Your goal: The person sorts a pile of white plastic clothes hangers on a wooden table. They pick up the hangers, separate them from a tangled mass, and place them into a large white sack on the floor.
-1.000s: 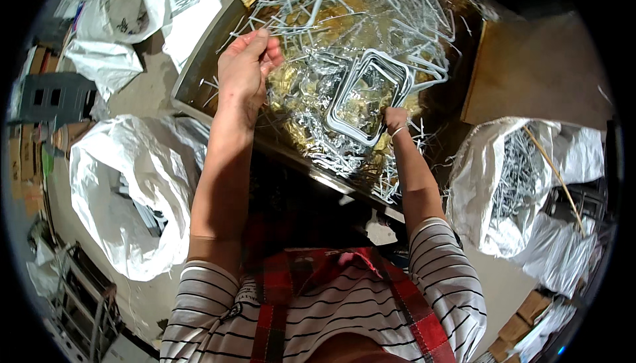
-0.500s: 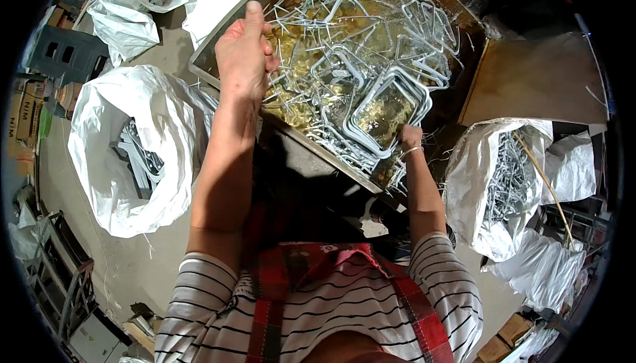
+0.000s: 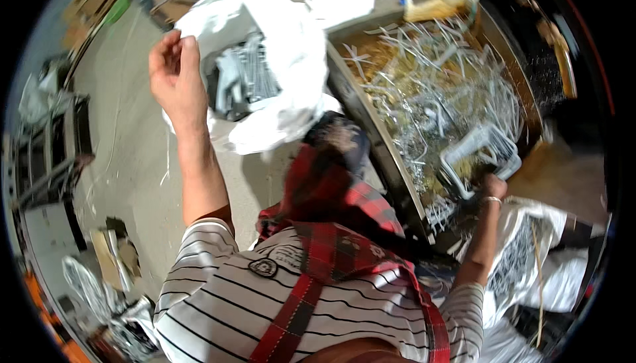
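Observation:
A bundle of rectangular bent metal frames stands tilted in the metal trough, at its near right part. My right hand is closed round the lower right corner of these frames. Loose bent metal rods lie tangled in yellowish liquid in the same trough. Out to the left, my left hand is raised at the rim of a white woven sack. Its fingers curl loosely, with a gap to the thumb, and nothing shows in them. Grey metal pieces lie inside that sack.
A second white sack of small metal pieces stands at the right, with a thin stick in it. A brown board leans by the trough. At the left are a metal rack and cardboard pieces.
The view has swung left, so trough and sack appear further right. My left hand has gone from the trough's edge to the sack, its fingers loosening. My right hand still grips the frames, now more tilted.

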The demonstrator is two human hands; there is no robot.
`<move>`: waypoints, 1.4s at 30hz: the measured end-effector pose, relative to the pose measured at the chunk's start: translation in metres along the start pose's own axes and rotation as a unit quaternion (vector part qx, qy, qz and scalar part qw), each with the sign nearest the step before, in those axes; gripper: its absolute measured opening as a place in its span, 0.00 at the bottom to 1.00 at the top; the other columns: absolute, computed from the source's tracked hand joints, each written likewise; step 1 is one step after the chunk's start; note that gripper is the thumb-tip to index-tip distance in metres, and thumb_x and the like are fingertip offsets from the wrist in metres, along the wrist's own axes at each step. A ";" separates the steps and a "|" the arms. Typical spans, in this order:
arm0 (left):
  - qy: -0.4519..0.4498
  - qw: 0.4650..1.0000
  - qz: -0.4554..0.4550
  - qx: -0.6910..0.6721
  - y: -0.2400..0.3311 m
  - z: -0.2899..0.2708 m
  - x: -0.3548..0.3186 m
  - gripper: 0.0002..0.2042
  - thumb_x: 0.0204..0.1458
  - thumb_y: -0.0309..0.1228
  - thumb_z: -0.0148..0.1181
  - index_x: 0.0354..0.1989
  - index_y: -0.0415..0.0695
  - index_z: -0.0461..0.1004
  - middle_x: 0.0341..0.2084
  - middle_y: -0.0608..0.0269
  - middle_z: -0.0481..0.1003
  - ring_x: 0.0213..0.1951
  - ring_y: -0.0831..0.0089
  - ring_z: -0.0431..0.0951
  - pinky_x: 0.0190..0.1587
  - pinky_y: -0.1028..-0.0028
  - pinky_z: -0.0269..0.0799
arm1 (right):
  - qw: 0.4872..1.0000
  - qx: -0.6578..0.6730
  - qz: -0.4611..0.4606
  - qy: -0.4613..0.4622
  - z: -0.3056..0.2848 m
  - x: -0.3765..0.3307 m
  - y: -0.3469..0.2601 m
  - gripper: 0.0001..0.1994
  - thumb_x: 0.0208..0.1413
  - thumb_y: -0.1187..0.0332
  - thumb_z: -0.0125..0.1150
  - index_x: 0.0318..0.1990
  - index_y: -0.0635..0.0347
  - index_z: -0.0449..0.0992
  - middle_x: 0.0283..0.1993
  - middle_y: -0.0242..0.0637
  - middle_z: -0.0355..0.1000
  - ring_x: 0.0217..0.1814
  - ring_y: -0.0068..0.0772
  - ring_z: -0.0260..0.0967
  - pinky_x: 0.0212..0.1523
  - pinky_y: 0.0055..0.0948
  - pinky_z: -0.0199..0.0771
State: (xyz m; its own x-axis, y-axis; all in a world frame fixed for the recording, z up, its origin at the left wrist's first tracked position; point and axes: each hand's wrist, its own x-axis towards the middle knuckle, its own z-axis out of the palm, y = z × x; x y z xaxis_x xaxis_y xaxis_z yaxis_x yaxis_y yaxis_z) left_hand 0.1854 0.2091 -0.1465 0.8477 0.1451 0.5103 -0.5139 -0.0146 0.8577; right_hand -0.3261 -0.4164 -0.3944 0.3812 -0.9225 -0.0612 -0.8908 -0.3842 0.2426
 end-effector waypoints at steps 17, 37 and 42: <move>-0.028 0.842 -0.419 -0.340 -0.070 -0.149 0.010 0.17 0.51 0.31 0.53 0.46 0.34 0.66 0.35 0.58 0.73 0.34 0.69 0.76 0.35 0.70 0.75 | 0.710 0.578 -0.311 0.257 -0.369 -0.234 -0.573 0.16 0.37 0.73 0.62 0.35 0.72 0.67 0.34 0.50 0.71 0.31 0.40 0.70 0.34 0.35 0.70; -0.142 0.875 -0.376 -0.271 -0.037 -0.150 0.051 0.16 0.49 0.28 0.51 0.45 0.32 0.67 0.34 0.58 0.74 0.33 0.73 0.75 0.37 0.76 0.71 | 0.832 0.294 -0.428 -0.194 -0.316 -0.331 -0.761 0.18 0.46 0.61 0.52 0.36 0.70 0.75 0.44 0.54 0.71 0.47 0.51 0.70 0.48 0.35 0.69; -0.128 0.888 -0.357 -0.261 -0.052 -0.158 0.061 0.12 0.49 0.27 0.50 0.39 0.31 0.69 0.30 0.56 0.75 0.30 0.71 0.77 0.33 0.74 0.74 | 0.836 0.286 -0.412 -0.223 -0.273 -0.351 -0.771 0.24 0.51 0.53 0.49 0.37 0.71 0.75 0.44 0.56 0.70 0.51 0.51 0.67 0.53 0.36 0.65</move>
State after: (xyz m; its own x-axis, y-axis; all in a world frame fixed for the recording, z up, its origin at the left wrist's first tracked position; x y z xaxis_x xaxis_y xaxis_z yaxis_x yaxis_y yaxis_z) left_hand 0.2432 0.3750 -0.1695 0.9499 -0.2971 -0.0967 0.2316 0.4617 0.8563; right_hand 0.2943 0.2139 -0.2957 0.9073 -0.2088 -0.3650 -0.3921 -0.7335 -0.5551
